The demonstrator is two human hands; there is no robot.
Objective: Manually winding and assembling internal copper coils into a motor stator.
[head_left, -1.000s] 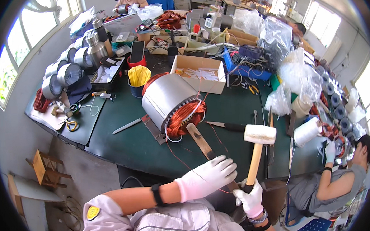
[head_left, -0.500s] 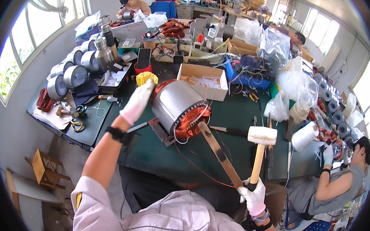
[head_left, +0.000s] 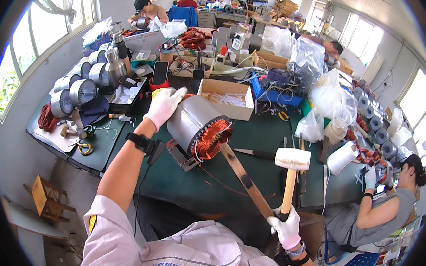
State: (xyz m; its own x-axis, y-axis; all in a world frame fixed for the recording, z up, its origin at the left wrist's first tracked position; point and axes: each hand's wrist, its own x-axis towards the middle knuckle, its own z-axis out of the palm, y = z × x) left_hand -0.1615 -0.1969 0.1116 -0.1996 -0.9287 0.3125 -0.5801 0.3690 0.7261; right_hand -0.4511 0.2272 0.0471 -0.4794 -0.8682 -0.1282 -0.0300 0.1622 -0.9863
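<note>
A motor stator [head_left: 193, 122] with a grey metal shell lies tilted on a small metal stand [head_left: 179, 156] in front of me. Copper windings [head_left: 214, 138] bulge from its near end, and a thin wire trails from them. My left hand [head_left: 165, 106], in a white glove, is bent over the stator's far left rim; its fingertips are partly hidden. Low on the right, my gloved right hand [head_left: 286, 228] is closed around two handles together: a white-headed mallet [head_left: 293, 158] and a flat wooden stick [head_left: 244, 177]. The stick's far tip reaches the windings.
A pointed tool [head_left: 257, 153] lies beside the mallet head. Beyond the stator stands an open carton [head_left: 236, 113] of white strips. More stators [head_left: 83, 91] crowd the left. A thread cone [head_left: 343, 157] and plastic bags [head_left: 334, 97] are right; a co-worker [head_left: 395, 205] sits there.
The view has shifted slightly, moving everything a little left in it. My left hand's fingers have shifted over the stator's rim. My right hand keeps the mallet and stick.
</note>
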